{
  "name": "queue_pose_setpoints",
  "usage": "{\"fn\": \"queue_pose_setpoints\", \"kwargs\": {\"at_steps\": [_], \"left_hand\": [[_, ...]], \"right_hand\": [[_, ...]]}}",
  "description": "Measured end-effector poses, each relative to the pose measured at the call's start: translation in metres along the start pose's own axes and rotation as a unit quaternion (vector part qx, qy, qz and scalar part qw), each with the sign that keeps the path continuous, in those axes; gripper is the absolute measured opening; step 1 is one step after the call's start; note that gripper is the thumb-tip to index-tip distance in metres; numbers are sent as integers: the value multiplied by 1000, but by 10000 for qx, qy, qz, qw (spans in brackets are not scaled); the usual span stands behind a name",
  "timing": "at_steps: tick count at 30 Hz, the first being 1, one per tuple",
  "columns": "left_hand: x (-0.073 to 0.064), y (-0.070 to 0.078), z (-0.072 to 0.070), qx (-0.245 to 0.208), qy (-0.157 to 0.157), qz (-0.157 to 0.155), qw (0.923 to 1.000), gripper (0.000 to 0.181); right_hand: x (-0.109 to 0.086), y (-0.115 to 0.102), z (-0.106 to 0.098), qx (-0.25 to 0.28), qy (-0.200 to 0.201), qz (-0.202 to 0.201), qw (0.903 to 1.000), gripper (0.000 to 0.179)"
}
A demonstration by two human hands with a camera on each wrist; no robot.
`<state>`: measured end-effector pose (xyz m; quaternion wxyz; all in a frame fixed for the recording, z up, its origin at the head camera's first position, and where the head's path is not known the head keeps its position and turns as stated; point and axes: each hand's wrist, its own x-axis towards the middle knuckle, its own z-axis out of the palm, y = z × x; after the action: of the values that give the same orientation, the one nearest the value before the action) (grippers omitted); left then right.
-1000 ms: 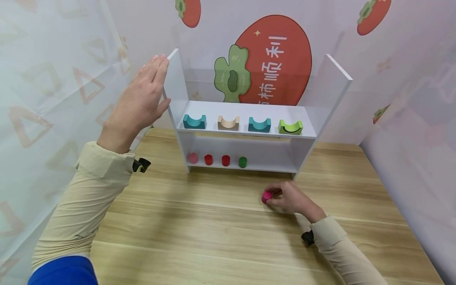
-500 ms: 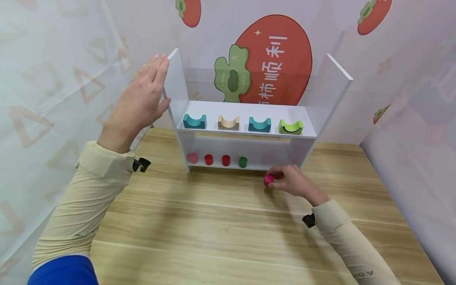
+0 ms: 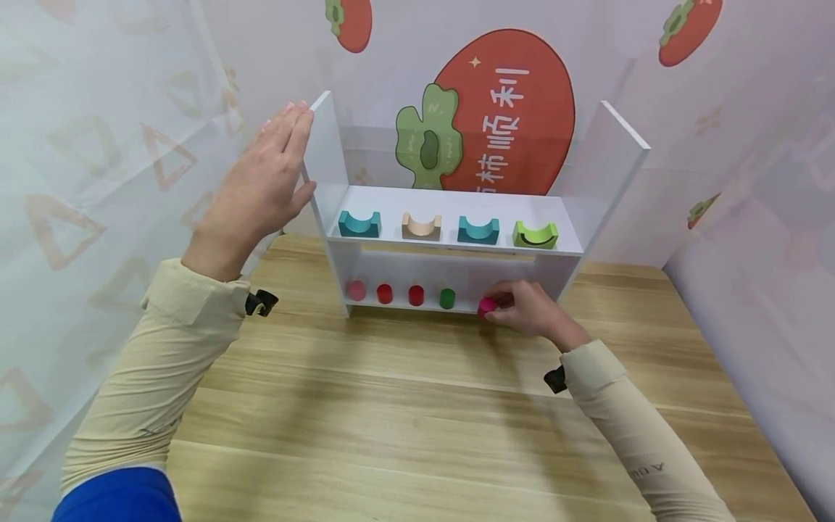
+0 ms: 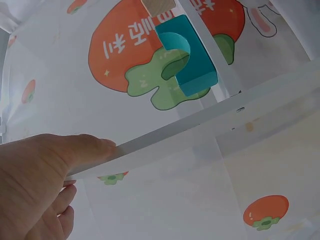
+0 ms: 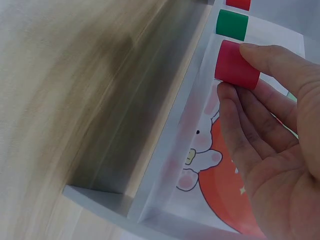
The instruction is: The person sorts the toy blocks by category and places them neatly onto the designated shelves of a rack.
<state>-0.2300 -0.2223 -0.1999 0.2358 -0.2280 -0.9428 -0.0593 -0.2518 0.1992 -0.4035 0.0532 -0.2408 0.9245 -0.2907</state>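
Observation:
My left hand (image 3: 264,170) holds the front edge of the left side panel (image 3: 328,141) of a white shelf unit, its thumb lying on that edge in the left wrist view. My right hand (image 3: 528,310) pinches a magenta cylinder block (image 5: 237,65) between thumb and fingers, at the right part of the lower shelf's front edge. To its left on the lower shelf stand a pink cylinder (image 3: 356,291), two red cylinders (image 3: 385,293) and a green cylinder (image 3: 446,299) in a row. In the right wrist view the green cylinder (image 5: 232,25) sits close beside the held one.
Along the upper shelf stand two teal notched blocks (image 3: 360,226), a beige notched block (image 3: 421,229) and a lime-green notched block (image 3: 535,236). The right side panel (image 3: 607,167) rises beside them. The unit stands on a wooden table (image 3: 417,428), before a printed backdrop (image 3: 365,87).
My right hand has carried the magenta cylinder from the table in front of the unit up to the lower shelf's front edge. The left hand keeps its place on the side panel.

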Motion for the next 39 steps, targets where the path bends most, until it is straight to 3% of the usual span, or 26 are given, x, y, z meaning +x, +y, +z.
{"fn": "queue_pose_setpoints", "kwargs": {"at_steps": [7, 19, 29, 35, 39], "left_hand": [[1, 2, 2, -15, 67, 72, 10000, 90], [4, 4, 3, -43, 157, 174, 9997, 90], [5, 3, 3, -20, 192, 179, 9997, 90], [2, 0, 3, 54, 143, 132, 9998, 95], [-5, -5, 3, 57, 388, 108, 9992, 100]], "right_hand": [[10, 2, 0, 104, 96, -127, 9998, 26], [13, 9, 0, 111, 45, 307, 9995, 30], [15, 13, 0, 114, 0, 352, 9993, 32], [9, 7, -4, -16, 111, 331, 9994, 41], [-2, 2, -11, -321, 252, 170, 9990, 42]]}}
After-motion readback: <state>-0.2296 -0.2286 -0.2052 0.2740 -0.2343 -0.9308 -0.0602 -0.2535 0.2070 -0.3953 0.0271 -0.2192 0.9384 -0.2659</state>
